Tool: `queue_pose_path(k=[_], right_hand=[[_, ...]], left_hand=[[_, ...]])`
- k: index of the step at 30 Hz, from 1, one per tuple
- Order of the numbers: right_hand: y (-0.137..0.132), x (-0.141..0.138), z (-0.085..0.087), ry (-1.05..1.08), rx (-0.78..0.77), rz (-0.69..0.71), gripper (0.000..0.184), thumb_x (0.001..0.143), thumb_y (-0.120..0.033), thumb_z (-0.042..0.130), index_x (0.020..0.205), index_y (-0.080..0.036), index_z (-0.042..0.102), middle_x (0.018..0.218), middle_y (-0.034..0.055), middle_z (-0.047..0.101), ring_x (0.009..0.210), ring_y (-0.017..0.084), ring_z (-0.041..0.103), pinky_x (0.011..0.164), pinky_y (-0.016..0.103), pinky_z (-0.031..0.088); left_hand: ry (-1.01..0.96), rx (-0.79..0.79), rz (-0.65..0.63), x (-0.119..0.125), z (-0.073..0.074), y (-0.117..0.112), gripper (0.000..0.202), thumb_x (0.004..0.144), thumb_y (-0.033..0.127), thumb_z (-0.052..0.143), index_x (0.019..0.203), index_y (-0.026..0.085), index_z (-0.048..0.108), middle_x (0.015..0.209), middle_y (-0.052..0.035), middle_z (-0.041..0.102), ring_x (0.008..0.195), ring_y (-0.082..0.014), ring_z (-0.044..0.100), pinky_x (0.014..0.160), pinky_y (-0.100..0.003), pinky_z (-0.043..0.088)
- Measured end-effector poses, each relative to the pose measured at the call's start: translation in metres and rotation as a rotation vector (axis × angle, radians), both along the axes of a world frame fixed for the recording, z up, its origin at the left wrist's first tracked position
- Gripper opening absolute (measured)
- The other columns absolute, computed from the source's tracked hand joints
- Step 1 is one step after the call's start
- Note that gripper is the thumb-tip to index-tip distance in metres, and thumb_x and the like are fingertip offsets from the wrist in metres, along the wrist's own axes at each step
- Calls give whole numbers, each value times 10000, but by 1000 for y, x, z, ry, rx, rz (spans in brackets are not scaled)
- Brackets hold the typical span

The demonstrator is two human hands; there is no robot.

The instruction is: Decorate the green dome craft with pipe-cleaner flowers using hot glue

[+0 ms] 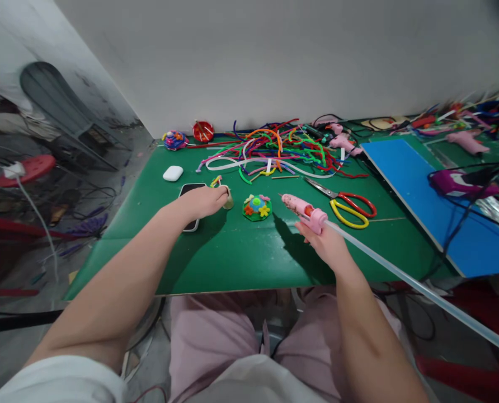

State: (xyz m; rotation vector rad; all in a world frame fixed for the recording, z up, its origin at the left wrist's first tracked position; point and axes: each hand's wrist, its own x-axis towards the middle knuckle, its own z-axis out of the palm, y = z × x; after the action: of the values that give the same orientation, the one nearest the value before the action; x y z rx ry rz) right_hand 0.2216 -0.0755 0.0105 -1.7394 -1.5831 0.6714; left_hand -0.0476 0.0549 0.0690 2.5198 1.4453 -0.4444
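Note:
My right hand (323, 239) grips a pink hot glue gun (302, 208), its nozzle pointing up and left. A long translucent glue stick (413, 282) sticks out of its back end. My left hand (205, 201) is closed at a small beige cylinder (228, 200), fingertips at its top edge; part of it is hidden. Just beyond these fingers is a small yellow and pink piece (216, 181). Between my hands sits a green round base with colourful fuzzy flowers (257, 207). A phone (193, 225) lies partly under my left hand.
Scissors with red and yellow handles (350, 208) lie on the green table (228, 263). Behind is a tangle of pipe cleaners (274, 148). A white case (173, 173) lies left; a blue board (438, 207) with cables is on the right.

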Motion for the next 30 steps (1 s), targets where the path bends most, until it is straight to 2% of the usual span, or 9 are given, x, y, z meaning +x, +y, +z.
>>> queue_pose_path(k=[3,7,12,17,24,30], right_hand=[[0,0,1,-38,0,1,427,759,-548,475,836,-164,647,630,59,627,577,184,563,521,271,418],[0,0,0,-10,14,26,425,771,-547,465,876,-171,633,730,66,651,600,174,560,547,274,429],[0,0,-2,0,-15,26,460,770,-555,465,979,-172,610,799,71,662,577,163,551,556,285,440],[1,0,-1,-11,-7,40,456,779,-547,457,977,-170,622,804,73,663,579,161,548,554,278,437],[0,-2,3,-38,6,59,407,795,-491,469,1021,-184,613,869,65,676,604,165,557,564,275,420],[1,0,-2,-227,-1,2,344,774,-531,476,840,-225,618,747,29,654,630,179,567,527,264,359]], left_hand=[[22,76,3,2,-1,-4,392,864,370,163,922,205,514,710,-71,621,621,-212,556,538,-283,332],[91,144,-7,6,3,-10,398,862,378,176,926,197,525,705,-75,610,619,-205,557,531,-271,319],[43,140,-46,5,4,-11,369,848,392,233,940,202,535,755,-72,625,662,-206,563,562,-270,333],[-26,123,-49,-1,2,-10,322,843,363,276,936,196,535,788,-66,626,665,-185,556,562,-258,338],[-13,168,-32,-3,1,-12,270,839,309,295,960,187,503,801,-65,631,654,-180,565,533,-252,329],[-92,122,38,-5,-1,-12,217,830,300,333,940,211,498,759,-25,652,653,-171,591,551,-247,353]])
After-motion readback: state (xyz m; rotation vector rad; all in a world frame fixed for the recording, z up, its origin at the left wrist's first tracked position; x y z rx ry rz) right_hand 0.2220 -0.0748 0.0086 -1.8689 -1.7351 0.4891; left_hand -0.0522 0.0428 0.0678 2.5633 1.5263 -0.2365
